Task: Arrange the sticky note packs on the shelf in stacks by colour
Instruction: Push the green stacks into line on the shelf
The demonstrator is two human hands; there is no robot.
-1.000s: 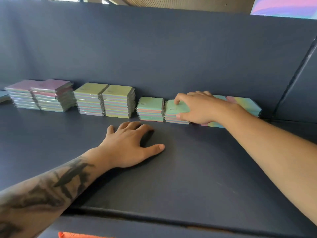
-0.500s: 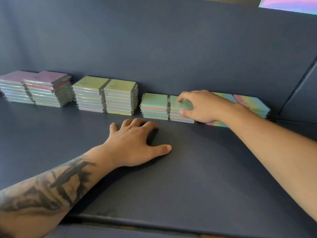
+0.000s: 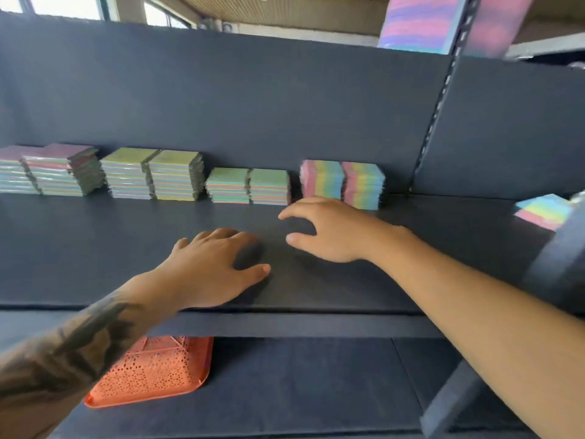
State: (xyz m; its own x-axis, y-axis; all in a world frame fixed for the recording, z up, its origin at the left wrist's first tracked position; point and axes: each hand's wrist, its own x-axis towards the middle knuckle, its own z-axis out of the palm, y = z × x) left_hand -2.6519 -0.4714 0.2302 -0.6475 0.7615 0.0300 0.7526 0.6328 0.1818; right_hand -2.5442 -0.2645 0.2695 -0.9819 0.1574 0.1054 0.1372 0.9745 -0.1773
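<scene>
Sticky note packs along the shelf back wall: pink-top stacks, yellow-green stacks, green stacks, then rainbow packs on edge (blurred). Left hand lies flat on the shelf, fingers spread, holding nothing. Right hand just in front of the rainbow packs, fingers loosely curved, empty.

I face a dark blue-grey shelf with a back panel of the same cloth-like colour. A perforated upright divides it from the next bay on my right. Above the panel, windows let in daylight beneath a slatted ceiling
</scene>
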